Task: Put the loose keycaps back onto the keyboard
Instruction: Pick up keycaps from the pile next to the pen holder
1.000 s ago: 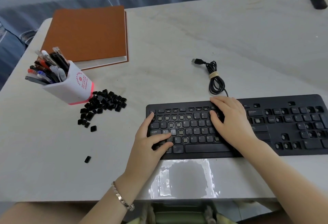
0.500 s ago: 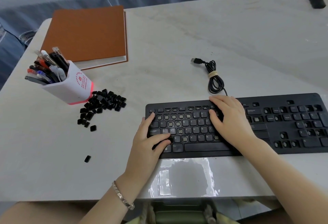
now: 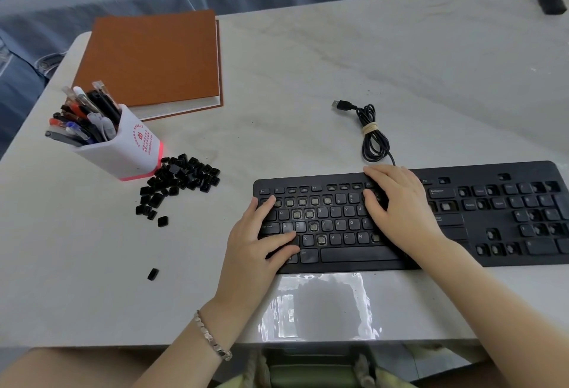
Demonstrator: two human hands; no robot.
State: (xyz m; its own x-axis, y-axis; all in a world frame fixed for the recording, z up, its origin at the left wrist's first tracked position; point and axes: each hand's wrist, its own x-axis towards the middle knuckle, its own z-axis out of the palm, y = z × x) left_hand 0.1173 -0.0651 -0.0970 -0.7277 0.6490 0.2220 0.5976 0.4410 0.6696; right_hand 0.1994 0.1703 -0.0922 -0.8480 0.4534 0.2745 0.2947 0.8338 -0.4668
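Pale marbled worktop fills the head view, with blue fabric beyond its far edge. The black keyboard lies along the near side, and many of its sockets are bare, both in the letter block and on the number pad.

The left hand rests on the left end of the keys. Its fingers are spread and fairly straight, the thumb lies across the bottom rows, and no cap shows in its grasp. The right hand lies flat over the right of the letter block, its fingers reaching the top row, and it holds nothing visible either.

The loose keycaps sit heaped against the pen cup, well to the left of the keyboard. One stray keycap lies alone nearer the front edge.

Likely trouble from here:
- Flat palms bearing down could seat a cap crooked, or press on a bare socket.
- The left forearm is near the stray keycap, so a reach for the heap could sweep it off the worktop.
- A hasty grab could tip the pen cup or scatter the heap.
- The legends are small and the caps look alike, so one could easily go in the wrong socket.
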